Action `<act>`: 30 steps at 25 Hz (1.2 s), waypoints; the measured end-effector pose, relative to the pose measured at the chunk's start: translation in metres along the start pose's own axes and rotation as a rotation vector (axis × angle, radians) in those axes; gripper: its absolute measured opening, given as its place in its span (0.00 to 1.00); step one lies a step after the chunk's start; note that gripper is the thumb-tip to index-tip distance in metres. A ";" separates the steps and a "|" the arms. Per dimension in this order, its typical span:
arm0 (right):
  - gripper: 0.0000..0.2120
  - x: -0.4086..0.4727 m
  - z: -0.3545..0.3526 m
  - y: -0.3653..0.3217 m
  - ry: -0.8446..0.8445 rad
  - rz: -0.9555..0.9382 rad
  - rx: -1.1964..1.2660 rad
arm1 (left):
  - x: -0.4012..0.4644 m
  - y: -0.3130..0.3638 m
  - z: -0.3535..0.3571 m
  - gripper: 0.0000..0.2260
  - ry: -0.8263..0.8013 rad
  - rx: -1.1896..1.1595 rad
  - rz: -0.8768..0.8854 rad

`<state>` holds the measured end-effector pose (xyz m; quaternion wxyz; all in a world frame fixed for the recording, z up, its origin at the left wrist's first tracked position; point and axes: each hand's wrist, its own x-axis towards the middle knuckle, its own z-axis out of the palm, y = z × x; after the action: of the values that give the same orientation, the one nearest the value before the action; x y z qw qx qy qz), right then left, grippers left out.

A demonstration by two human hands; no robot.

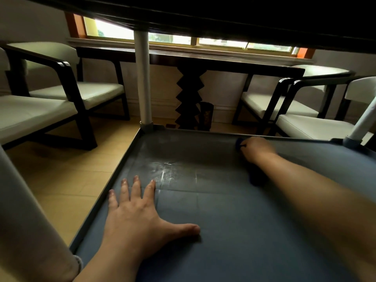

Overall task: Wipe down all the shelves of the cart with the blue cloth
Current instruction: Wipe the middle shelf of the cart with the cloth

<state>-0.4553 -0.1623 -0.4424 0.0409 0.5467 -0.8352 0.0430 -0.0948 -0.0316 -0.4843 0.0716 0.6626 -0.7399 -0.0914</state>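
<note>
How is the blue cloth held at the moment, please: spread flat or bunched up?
Bunched up: only a small wad of the blue cloth shows beyond the closed right hand by the grey shelf's far rim.

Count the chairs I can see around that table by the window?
4: two chairs on the left and two on the right. The cart may hide others.

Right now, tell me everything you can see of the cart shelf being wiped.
The shelf is a flat blue-grey tray, plastic by its look, with a low raised rim. White posts rise from its far corners; another shelf hangs dark above. Its far-left area shows streaky, shiny marks. The left hand lies flat on it, fingers spread. The right hand presses the blue cloth near the far rim. The cloth is mostly hidden.
</note>
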 end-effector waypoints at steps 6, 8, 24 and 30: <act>0.15 -0.024 -0.019 0.075 0.144 0.162 0.512 | -0.003 0.003 -0.001 0.78 -0.005 -0.014 -0.011; 0.16 -0.027 -0.032 0.042 0.342 0.080 0.743 | -0.005 0.003 -0.002 0.78 -0.014 -0.012 -0.015; 0.29 -0.094 0.013 -0.200 -0.031 -0.340 0.279 | 0.004 -0.001 -0.001 0.78 -0.050 0.010 -0.025; 0.19 -0.080 0.015 -0.153 -0.004 -0.352 0.354 | -0.003 0.001 -0.001 0.78 -0.003 0.002 -0.008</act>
<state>-0.2834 -0.1527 -0.4619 -0.0504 0.6824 -0.7068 0.1798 -0.0952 -0.0285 -0.4832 0.0692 0.6656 -0.7374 -0.0920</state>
